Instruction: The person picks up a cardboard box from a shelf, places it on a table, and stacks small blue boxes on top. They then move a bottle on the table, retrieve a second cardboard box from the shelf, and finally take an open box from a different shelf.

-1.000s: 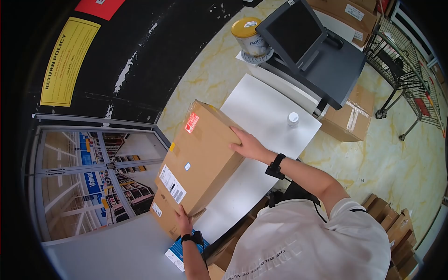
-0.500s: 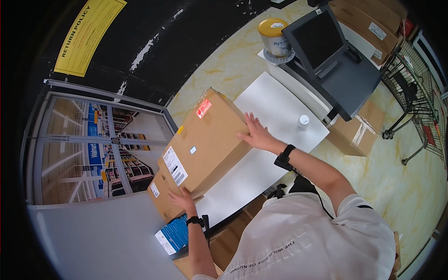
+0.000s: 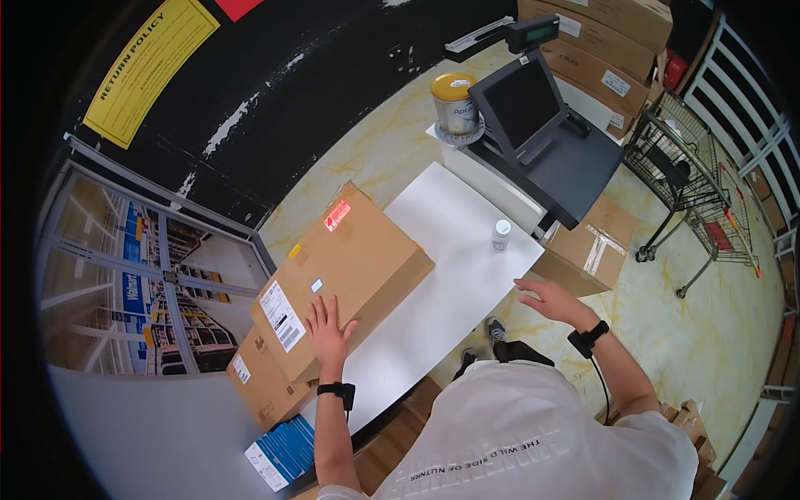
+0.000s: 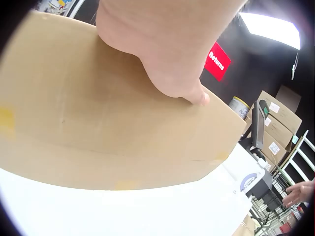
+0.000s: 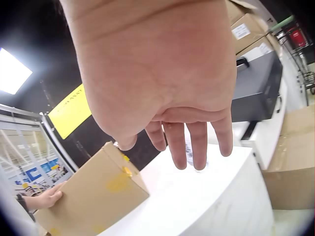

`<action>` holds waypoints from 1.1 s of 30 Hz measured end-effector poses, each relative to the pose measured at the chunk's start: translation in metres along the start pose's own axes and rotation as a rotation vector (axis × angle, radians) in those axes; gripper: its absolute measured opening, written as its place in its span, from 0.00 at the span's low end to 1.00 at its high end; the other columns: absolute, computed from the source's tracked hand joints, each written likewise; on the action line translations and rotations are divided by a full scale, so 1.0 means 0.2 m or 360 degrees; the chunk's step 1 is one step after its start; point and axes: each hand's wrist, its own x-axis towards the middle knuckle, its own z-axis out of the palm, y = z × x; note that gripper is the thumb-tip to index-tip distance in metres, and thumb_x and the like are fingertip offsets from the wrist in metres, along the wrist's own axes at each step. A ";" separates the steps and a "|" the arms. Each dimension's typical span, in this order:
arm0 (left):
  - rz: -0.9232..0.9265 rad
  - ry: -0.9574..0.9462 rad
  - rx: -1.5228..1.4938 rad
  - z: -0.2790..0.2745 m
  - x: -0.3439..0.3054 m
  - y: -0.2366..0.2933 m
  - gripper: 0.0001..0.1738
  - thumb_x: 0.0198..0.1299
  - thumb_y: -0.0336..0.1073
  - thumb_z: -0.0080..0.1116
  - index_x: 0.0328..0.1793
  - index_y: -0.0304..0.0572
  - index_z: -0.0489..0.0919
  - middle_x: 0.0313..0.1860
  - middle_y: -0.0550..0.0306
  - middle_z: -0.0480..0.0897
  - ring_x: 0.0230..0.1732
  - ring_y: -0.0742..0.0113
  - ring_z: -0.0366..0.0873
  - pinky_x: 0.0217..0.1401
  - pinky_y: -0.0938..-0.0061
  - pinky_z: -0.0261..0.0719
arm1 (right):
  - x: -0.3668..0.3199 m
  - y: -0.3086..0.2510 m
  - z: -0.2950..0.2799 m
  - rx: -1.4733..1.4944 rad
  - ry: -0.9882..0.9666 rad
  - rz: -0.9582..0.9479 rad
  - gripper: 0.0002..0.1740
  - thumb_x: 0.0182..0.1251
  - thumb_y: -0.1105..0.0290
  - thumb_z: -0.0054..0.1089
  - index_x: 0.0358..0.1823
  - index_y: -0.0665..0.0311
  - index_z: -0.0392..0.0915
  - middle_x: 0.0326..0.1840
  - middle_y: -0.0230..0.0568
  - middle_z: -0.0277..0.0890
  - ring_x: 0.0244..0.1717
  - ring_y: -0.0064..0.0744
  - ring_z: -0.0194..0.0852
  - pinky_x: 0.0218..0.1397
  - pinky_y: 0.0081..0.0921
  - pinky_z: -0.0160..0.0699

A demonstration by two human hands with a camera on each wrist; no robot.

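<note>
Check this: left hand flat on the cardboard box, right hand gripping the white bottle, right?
No. The right hand grips nothing: the head view shows it open, apart from the white bottle. The left hand lies flat on the cardboard box.

I see a white table (image 3: pixel 454 204) running slantwise across the head view. A large cardboard box (image 3: pixel 358 258) lies on its left half, with its near-left end overlapping a smaller cardboard box (image 3: pixel 265 392). A small white-capped bottle (image 3: pixel 500 236) stands upright near the right edge, well apart from both boxes. A blue-and-white package (image 3: pixel 282 448) lies at the near left end
</note>
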 end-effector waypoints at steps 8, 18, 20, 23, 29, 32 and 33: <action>0.0012 0.0081 0.0098 0.02 -0.02 0.00 0.50 0.58 0.69 0.61 0.84 0.60 0.61 0.85 0.45 0.56 0.82 0.38 0.54 0.79 0.36 0.53 | -0.77 0.12 0.30 0.0089 0.0240 0.0601 0.27 0.77 0.58 0.58 0.71 0.65 0.73 0.63 0.53 0.80 0.61 0.48 0.80 0.64 0.37 0.78; 0.0018 0.0037 0.0086 -0.01 -0.03 0.01 0.53 0.55 0.66 0.66 0.85 0.62 0.59 0.85 0.46 0.55 0.83 0.39 0.53 0.79 0.37 0.53 | -1.21 0.29 0.47 0.0202 0.0554 0.0836 0.30 0.74 0.54 0.59 0.70 0.65 0.73 0.62 0.58 0.80 0.62 0.53 0.80 0.64 0.40 0.78; -0.0013 0.0022 0.0036 -0.01 -0.04 0.02 0.52 0.57 0.64 0.67 0.85 0.61 0.59 0.85 0.45 0.55 0.83 0.40 0.52 0.80 0.38 0.53 | -1.27 0.35 0.49 0.0200 0.0583 0.0825 0.30 0.74 0.54 0.59 0.70 0.65 0.73 0.62 0.58 0.80 0.62 0.53 0.79 0.65 0.40 0.78; 0.0119 0.0345 0.0129 -0.04 -0.07 0.06 0.50 0.58 0.59 0.68 0.84 0.59 0.60 0.85 0.45 0.55 0.83 0.39 0.51 0.81 0.39 0.52 | -1.36 0.44 0.44 0.0248 0.0576 0.0792 0.30 0.74 0.55 0.59 0.70 0.65 0.72 0.63 0.57 0.79 0.63 0.53 0.79 0.65 0.40 0.77; 0.0616 0.0569 -0.0037 -0.21 0.03 0.73 0.37 0.60 0.39 0.68 0.77 0.53 0.70 0.78 0.45 0.65 0.78 0.40 0.58 0.78 0.43 0.60 | -1.66 0.72 0.31 0.0292 0.0759 0.0918 0.30 0.73 0.55 0.60 0.70 0.64 0.72 0.62 0.58 0.80 0.63 0.54 0.78 0.65 0.41 0.77; 0.0862 0.0375 -0.0223 -0.26 0.17 1.22 0.35 0.57 0.30 0.66 0.74 0.52 0.73 0.72 0.43 0.69 0.75 0.39 0.62 0.76 0.47 0.64 | -1.79 0.86 0.23 0.0335 0.0737 0.0999 0.30 0.72 0.56 0.61 0.70 0.64 0.73 0.61 0.59 0.80 0.63 0.55 0.78 0.65 0.41 0.77; 0.0914 0.0279 -0.0285 -0.22 0.23 1.35 0.36 0.57 0.29 0.66 0.74 0.52 0.72 0.72 0.42 0.69 0.75 0.38 0.62 0.76 0.49 0.65 | -1.83 0.91 0.22 0.0288 0.0742 0.0982 0.30 0.72 0.58 0.61 0.71 0.64 0.72 0.60 0.59 0.81 0.62 0.53 0.79 0.64 0.41 0.78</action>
